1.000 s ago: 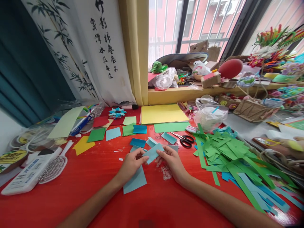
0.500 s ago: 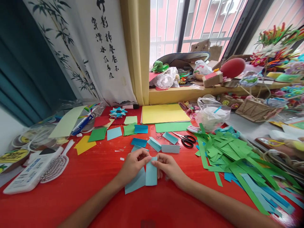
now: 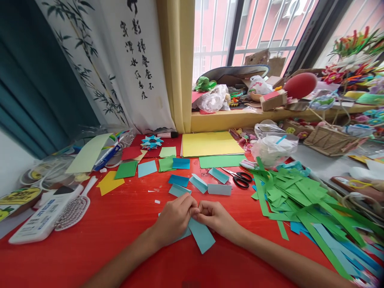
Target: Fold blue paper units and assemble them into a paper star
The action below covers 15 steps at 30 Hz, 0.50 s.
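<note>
A light blue folded paper strip slants down from between my hands toward the lower right. My left hand has its fingers curled at the strip's upper end, closed on it. The fingertips of my right hand pinch the same end, touching the left fingers. Under my left hand, partly covered, a light blue paper sheet lies on the red table. Just beyond my hands are several folded blue paper pieces, among them a pale one and a darker one.
Black-handled scissors lie right of the folded pieces. Green paper scraps are heaped farther right. A hairbrush and a white package sit at left. Yellow paper and a blue-white paper ring are at the back.
The strip has turned from upright to slanting toward the lower right. My left hand has moved right and curled over its upper end, covering more of the sheet beneath. The view has shifted slightly.
</note>
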Available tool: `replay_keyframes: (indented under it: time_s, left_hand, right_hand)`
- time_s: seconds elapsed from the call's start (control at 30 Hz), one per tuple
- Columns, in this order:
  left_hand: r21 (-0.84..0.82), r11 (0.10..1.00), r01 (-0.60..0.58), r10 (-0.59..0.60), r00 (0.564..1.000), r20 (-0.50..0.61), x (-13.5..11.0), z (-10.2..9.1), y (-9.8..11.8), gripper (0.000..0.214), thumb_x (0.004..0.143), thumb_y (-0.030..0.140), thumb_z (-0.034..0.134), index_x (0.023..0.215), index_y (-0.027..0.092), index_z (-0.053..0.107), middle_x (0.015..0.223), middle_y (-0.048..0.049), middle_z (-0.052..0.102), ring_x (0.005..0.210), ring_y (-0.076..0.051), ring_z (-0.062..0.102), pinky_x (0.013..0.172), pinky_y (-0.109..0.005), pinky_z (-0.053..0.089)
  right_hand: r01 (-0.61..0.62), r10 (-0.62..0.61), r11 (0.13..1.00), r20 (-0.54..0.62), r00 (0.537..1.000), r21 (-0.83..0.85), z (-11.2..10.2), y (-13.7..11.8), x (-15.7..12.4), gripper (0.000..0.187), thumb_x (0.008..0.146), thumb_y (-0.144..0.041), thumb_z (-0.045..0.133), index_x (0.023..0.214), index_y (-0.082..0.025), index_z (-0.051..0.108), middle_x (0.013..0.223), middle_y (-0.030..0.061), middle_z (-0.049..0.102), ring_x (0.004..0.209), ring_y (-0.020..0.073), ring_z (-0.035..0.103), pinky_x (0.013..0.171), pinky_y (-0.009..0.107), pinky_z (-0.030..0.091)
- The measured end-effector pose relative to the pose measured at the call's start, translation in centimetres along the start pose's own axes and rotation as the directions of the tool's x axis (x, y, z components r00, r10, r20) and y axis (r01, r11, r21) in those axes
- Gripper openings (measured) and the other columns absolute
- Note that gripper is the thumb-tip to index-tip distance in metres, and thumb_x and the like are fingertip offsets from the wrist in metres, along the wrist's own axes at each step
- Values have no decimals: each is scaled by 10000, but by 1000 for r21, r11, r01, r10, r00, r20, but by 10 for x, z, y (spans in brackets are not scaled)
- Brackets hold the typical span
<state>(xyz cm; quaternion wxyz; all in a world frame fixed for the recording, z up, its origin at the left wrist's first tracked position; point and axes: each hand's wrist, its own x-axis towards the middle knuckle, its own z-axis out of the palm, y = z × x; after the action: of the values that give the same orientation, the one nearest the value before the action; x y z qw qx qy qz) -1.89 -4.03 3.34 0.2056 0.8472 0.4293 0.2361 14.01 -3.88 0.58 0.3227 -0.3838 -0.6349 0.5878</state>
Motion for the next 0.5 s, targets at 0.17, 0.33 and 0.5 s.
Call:
replay_keyframes:
  time_s: [0.17, 0.33, 0.5]
  left_hand:
    - [230, 973, 3, 31, 989, -142, 4, -7, -13, 163, 858, 170, 302, 758, 180, 430, 730, 5, 480, 615, -114, 436, 532, -232, 300]
    - [30, 959, 282, -218, 800, -559, 14, -54, -43, 149, 849, 234, 336, 746, 186, 432, 696, 18, 463, 599, -109, 419, 532, -218, 308]
    - [-475, 825, 305, -553, 605, -572, 18, -69, -79, 216, 779, 406, 414, 807, 199, 467, 667, 37, 438, 471, -79, 357, 440, -196, 302]
  right_hand:
    - [-12, 17, 999, 91, 996, -53, -1, -5, -2, 280, 828, -404, 427, 672, -175, 385, 513, -52, 460, 378, 48, 331, 366, 170, 234]
    - [51, 0, 976, 235, 972, -213, 3, -13, -7, 313, 881, -355, 321, 709, -160, 494, 601, 22, 642, 418, 70, 426, 424, 170, 316]
    - [123, -40, 940, 257, 966, -318, 1, -13, -4, 306, 878, -327, 346, 738, -156, 559, 582, 15, 641, 444, 70, 429, 468, 166, 341]
